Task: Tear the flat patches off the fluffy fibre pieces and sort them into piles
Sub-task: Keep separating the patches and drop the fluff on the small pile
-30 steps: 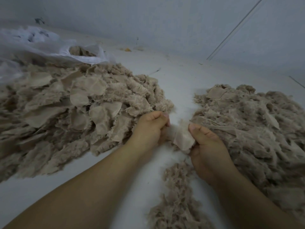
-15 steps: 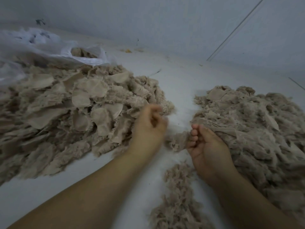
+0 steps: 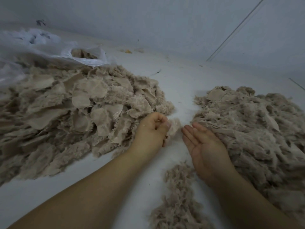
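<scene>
A big heap of beige fluffy fibre pieces with flat patches (image 3: pixel 79 113) fills the left of the white surface. A second beige heap (image 3: pixel 250 123) lies at the right. My left hand (image 3: pixel 151 129) sits between them, fingers curled, pinching a small pale fibre piece (image 3: pixel 175 127) at its fingertips. My right hand (image 3: pixel 204 144) lies palm up with straight fingers, holding nothing, its far edge against the right heap. A narrow trail of torn fluff (image 3: pixel 178 195) runs along the surface below my right hand.
A clear plastic bag (image 3: pixel 49 52) with more fibre inside lies at the back left, behind the left heap. A pale wall (image 3: pixel 165 22) rises behind the surface. Bare white surface (image 3: pixel 179 83) shows between the two heaps.
One second ago both hands gripped one piece between them. My right hand has let go and spread flat, palm up. My left hand keeps a small piece.
</scene>
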Demonstrator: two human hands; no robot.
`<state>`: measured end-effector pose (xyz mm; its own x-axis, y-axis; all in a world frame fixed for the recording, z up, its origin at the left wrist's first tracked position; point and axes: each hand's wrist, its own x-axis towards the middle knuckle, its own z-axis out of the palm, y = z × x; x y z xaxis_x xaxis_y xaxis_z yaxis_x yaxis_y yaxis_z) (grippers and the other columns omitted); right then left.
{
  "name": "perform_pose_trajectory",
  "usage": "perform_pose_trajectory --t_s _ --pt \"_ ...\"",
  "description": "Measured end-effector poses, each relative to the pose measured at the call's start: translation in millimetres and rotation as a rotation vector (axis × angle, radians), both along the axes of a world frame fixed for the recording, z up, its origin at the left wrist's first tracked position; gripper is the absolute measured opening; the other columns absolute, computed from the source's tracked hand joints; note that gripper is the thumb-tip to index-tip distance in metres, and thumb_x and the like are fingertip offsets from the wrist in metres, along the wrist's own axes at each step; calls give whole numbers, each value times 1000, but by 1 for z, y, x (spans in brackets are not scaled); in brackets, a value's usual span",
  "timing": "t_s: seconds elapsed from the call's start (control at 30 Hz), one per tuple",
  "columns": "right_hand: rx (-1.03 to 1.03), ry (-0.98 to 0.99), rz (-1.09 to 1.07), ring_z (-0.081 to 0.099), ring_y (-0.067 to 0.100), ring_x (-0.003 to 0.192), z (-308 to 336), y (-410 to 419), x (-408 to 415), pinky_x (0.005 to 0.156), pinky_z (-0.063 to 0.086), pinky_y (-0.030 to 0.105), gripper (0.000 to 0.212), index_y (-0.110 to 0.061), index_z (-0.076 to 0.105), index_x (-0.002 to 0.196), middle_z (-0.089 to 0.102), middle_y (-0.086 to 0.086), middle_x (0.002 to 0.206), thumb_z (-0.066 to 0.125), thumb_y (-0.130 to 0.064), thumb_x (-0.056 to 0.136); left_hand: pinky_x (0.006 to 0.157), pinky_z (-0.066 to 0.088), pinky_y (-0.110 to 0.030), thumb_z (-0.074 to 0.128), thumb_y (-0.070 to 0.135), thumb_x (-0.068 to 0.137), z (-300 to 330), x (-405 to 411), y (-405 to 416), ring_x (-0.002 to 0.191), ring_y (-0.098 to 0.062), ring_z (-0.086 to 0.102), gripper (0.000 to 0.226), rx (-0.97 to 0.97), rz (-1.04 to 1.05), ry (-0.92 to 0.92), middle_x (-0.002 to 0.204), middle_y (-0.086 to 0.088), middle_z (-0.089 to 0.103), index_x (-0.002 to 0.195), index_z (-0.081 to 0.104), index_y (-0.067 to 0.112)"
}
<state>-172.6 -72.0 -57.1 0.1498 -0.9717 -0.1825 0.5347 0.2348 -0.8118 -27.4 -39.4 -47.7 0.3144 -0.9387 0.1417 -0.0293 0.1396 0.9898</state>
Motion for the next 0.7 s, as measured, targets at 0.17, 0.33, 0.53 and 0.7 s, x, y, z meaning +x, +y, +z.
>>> perform_pose_trajectory --t_s 0.17,0.33,0.53,0.7 --pt "-179 155 167 72 10 100 -2 4 -2 77 57 20 48 -10 65 113 77 0 103 62 21 76 36 36 -18 56 6 96 -1 -1 -2 33 -16 48 7 21 -132 103 49 -3 56 93 61 11" --pt "-213 72 238 59 25 56 2 7 2 59 55 36 12 -2 73 87 61 20 68 67 -1 76 43 44 -28 59 8 91 0 -2 -2 49 -25 54 15 5 -364 427 70 -18 62 103 61 -1" --pt "-178 144 204 60 26 66 -1 3 -1 65 56 28 16 4 62 86 61 21 72 53 -4 97 37 38 -22 64 -5 86 -7 -7 -4 40 -18 46 14 4 -253 248 64 -17 55 89 66 8" --pt "-155 142 218 62 31 78 -1 1 -1 77 53 37 22 3 62 102 67 23 87 48 13 91 35 24 -13 61 21 95 -8 -9 -4 28 -15 33 39 -15 -146 156 43 -9 47 60 60 3"
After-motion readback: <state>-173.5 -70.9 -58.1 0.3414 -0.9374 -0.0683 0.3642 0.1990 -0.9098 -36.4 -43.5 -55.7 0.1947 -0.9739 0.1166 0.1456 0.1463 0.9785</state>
